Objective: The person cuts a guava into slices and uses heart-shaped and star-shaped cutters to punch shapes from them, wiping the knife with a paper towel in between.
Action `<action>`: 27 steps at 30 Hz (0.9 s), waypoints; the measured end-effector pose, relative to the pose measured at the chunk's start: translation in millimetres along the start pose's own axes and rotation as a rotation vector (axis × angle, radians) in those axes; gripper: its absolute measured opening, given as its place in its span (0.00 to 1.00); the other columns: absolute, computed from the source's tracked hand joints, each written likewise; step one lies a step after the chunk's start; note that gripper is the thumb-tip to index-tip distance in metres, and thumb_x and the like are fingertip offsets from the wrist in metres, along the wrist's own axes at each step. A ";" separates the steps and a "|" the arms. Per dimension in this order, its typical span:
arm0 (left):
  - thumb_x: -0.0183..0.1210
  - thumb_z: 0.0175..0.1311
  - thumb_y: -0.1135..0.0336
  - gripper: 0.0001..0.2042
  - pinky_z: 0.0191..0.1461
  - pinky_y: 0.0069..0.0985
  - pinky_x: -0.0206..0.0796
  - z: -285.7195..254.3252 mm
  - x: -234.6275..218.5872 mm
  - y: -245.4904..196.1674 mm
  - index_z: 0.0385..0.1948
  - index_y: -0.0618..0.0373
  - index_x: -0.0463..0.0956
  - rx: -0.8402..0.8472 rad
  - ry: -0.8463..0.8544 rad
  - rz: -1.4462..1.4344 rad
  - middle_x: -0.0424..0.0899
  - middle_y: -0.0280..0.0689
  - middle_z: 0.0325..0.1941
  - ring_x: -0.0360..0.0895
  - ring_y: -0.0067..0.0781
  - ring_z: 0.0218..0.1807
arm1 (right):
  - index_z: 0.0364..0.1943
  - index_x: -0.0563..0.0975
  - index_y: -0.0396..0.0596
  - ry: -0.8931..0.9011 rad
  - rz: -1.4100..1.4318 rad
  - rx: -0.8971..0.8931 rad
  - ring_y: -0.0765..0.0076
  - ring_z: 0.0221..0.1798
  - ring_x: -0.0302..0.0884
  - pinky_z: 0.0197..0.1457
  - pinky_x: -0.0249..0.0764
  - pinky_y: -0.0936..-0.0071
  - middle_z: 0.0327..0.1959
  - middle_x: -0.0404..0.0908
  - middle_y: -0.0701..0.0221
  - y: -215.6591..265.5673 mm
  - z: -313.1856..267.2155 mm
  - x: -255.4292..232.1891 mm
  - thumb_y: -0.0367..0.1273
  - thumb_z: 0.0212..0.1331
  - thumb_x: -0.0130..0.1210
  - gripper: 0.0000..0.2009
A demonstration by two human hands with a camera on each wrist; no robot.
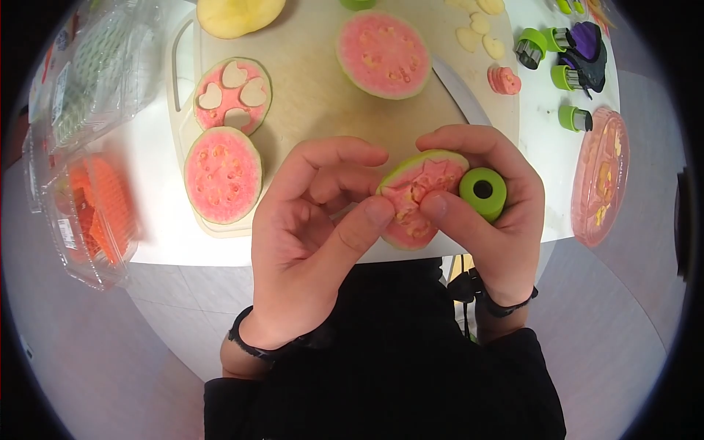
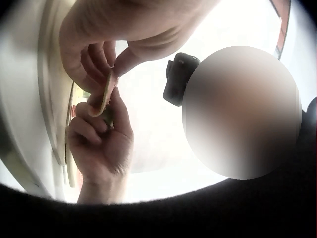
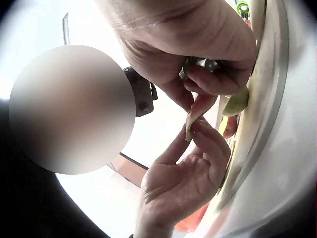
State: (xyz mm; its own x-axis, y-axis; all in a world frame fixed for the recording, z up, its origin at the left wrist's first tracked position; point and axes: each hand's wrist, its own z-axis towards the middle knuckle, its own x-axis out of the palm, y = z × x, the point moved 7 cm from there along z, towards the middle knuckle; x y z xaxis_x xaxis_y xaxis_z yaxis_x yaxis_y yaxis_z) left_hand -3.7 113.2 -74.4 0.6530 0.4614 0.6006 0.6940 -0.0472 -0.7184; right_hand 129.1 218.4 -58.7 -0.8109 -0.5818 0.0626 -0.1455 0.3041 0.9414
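Note:
Above the board's near edge, both hands hold a thin guava slice (image 1: 405, 196), pink with a green rind and creased flesh. My left hand (image 1: 312, 227) pinches its left edge between thumb and fingers. With thumb and fingers, my right hand (image 1: 513, 213) grips the right side of the slice. A green cutter (image 1: 494, 208) with a round, hollow-looking end is tucked in the right palm, its metal part showing among the fingers in the right wrist view. Seen nearly edge-on in the left wrist view, the slice (image 2: 110, 89) looks slightly bent.
The cutting board (image 1: 301, 88) bears pink guava slices (image 1: 224, 176), one slice (image 1: 233, 95) with pale heart inlays, and a knife (image 1: 466, 99). Pale hearts (image 1: 493, 48) and a pink cutout (image 1: 503, 81) lie right. Beyond are green cutters (image 1: 576, 117) and a pink dish (image 1: 587, 213); plastic boxes (image 1: 95, 220) stand left.

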 end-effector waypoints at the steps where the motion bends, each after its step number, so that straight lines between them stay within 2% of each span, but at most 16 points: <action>1: 0.60 0.76 0.82 0.20 0.59 0.31 0.82 -0.1 0.3 -0.2 0.66 0.67 0.68 0.009 0.016 -0.004 0.88 0.46 0.50 0.89 0.35 0.52 | 0.58 0.81 0.36 0.000 0.005 0.007 0.78 0.45 0.85 0.51 0.78 0.81 0.43 0.89 0.68 -0.5 0.0 0.2 0.24 0.60 0.68 0.20; 5: 0.65 0.75 0.75 0.23 0.60 0.27 0.79 -0.5 -1.9 -0.5 0.67 0.66 0.69 -0.004 0.046 0.023 0.89 0.42 0.52 0.87 0.31 0.53 | 0.58 0.80 0.36 0.007 -0.028 -0.015 0.78 0.45 0.85 0.50 0.79 0.82 0.42 0.89 0.69 -0.4 0.5 0.4 0.24 0.61 0.68 0.20; 7: 0.66 0.74 0.76 0.23 0.61 0.26 0.78 -0.3 -3.5 -1.0 0.66 0.67 0.69 0.002 0.040 0.030 0.89 0.42 0.52 0.87 0.30 0.53 | 0.59 0.80 0.36 0.003 -0.017 -0.007 0.79 0.45 0.85 0.50 0.78 0.82 0.42 0.89 0.69 -0.9 0.1 1.1 0.24 0.61 0.68 0.20; 9: 0.64 0.73 0.83 0.21 0.61 0.30 0.81 0.6 -6.2 -0.5 0.65 0.67 0.70 0.041 0.036 0.011 0.89 0.45 0.50 0.89 0.34 0.51 | 0.59 0.81 0.37 -0.007 -0.039 -0.036 0.80 0.45 0.85 0.50 0.78 0.82 0.43 0.89 0.69 -0.1 0.4 0.3 0.23 0.62 0.67 0.20; 10: 0.64 0.73 0.83 0.20 0.61 0.30 0.81 0.4 -7.2 -0.1 0.64 0.68 0.71 0.046 0.021 0.030 0.90 0.45 0.50 0.89 0.34 0.51 | 0.59 0.81 0.37 -0.012 -0.050 -0.050 0.80 0.45 0.84 0.50 0.78 0.82 0.44 0.88 0.69 -0.3 0.6 -0.1 0.23 0.62 0.67 0.20; 15: 0.65 0.71 0.84 0.19 0.61 0.29 0.80 0.2 -11.3 0.6 0.62 0.69 0.74 0.046 -0.018 0.009 0.91 0.46 0.50 0.90 0.34 0.52 | 0.56 0.82 0.37 -0.162 -0.386 -0.313 0.82 0.41 0.79 0.45 0.73 0.82 0.47 0.86 0.68 11.1 -2.7 -7.6 0.21 0.58 0.69 0.20; 18: 0.66 0.71 0.80 0.20 0.55 0.28 0.82 -0.6 -12.4 -3.4 0.63 0.68 0.74 0.083 -0.049 0.165 0.92 0.43 0.49 0.91 0.31 0.47 | 0.52 0.83 0.37 -0.126 -0.538 -0.535 0.77 0.40 0.77 0.45 0.72 0.78 0.45 0.85 0.66 22.9 -8.2 -8.9 0.20 0.55 0.69 0.18; 20: 0.65 0.71 0.82 0.19 0.54 0.29 0.82 -0.8 -11.7 -3.5 0.62 0.69 0.74 0.130 -0.068 0.202 0.92 0.43 0.47 0.91 0.32 0.47 | 0.49 0.84 0.38 -0.067 -0.559 -0.580 0.73 0.41 0.78 0.46 0.73 0.75 0.44 0.84 0.65 25.4 -10.8 -3.5 0.19 0.54 0.70 0.16; 24: 0.63 0.69 0.87 0.19 0.54 0.29 0.83 -3.7 -12.3 -4.6 0.60 0.69 0.75 0.162 -0.111 0.281 0.92 0.44 0.45 0.91 0.33 0.48 | 0.45 0.84 0.38 -0.031 -0.542 -0.462 0.67 0.43 0.81 0.49 0.74 0.71 0.42 0.85 0.65 21.6 -10.0 10.3 0.18 0.54 0.70 0.14; 27: 0.64 0.67 0.89 0.20 0.55 0.29 0.83 -7.0 -10.2 -9.4 0.59 0.68 0.75 0.155 -0.155 0.347 0.92 0.44 0.44 0.91 0.33 0.48 | 0.43 0.83 0.39 -0.023 -0.530 -0.472 0.67 0.44 0.82 0.49 0.74 0.72 0.41 0.85 0.66 18.6 -9.1 13.3 0.18 0.53 0.70 0.13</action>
State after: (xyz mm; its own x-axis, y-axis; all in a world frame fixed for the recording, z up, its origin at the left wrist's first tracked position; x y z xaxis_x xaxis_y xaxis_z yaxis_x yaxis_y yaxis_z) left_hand -14.8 102.8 -71.4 0.7784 0.5704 0.2622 0.3793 -0.0946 -0.9204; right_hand 120.8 209.4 -37.3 -0.7118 -0.5431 -0.4454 -0.2667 -0.3777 0.8867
